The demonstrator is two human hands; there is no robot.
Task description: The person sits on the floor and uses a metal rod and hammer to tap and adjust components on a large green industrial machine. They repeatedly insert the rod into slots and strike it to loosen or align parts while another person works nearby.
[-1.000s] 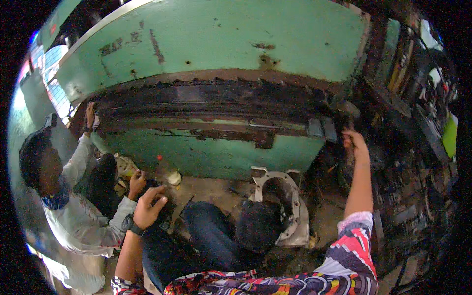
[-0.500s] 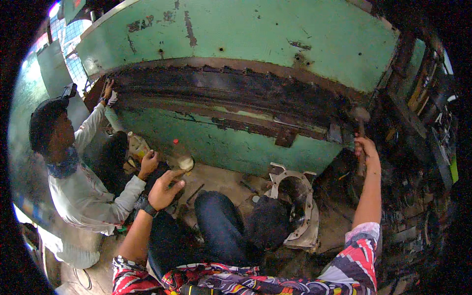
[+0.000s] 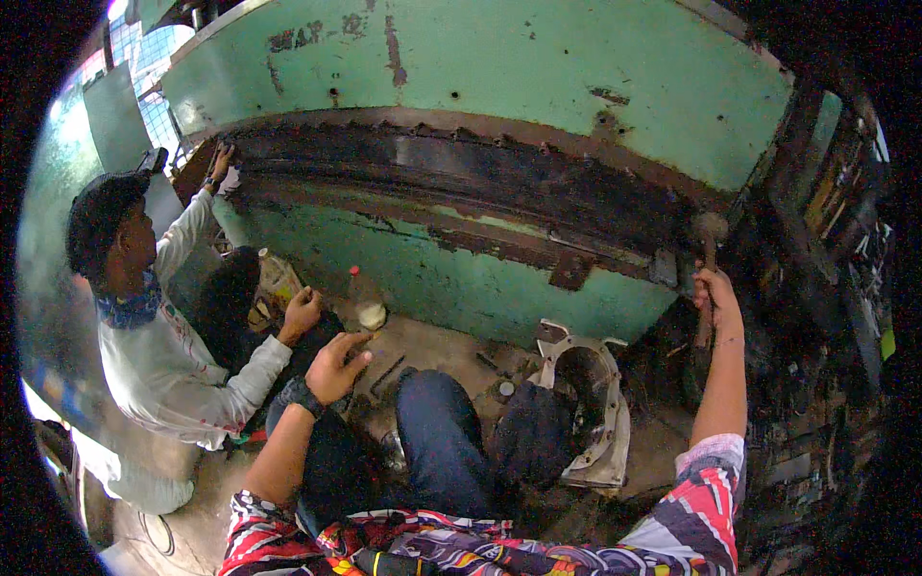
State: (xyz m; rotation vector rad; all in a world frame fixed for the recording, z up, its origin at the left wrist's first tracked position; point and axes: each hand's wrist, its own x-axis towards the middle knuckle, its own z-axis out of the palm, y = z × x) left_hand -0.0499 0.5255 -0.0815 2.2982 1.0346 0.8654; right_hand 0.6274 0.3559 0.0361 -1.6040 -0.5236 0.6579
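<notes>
My right hand (image 3: 714,291) is closed around the handle of a hammer (image 3: 709,227), held upright with its rounded head on top. That head is at the right end of a long dark metal beam (image 3: 451,163) on a green machine; whether they touch I cannot tell. Over my knee, my left hand (image 3: 336,369) holds nothing. Its index finger points forward and the thumb stands apart; the other fingers look curled. Just beyond it stands a clear bottle (image 3: 369,305) with a red cap and pale contents.
At left a crouching co-worker (image 3: 182,355) reaches one hand to the beam's left end. A metal ring-shaped housing (image 3: 615,413) stands right of my knees. Small tools (image 3: 387,376) lie on the floor. Dark clutter fills the right side, and a jug (image 3: 279,280) stands by the co-worker.
The whole view has shifted slightly, so the machine and co-worker appear a little farther right. My right hand keeps its grip on the hammer, and my left hand keeps its pointing shape.
</notes>
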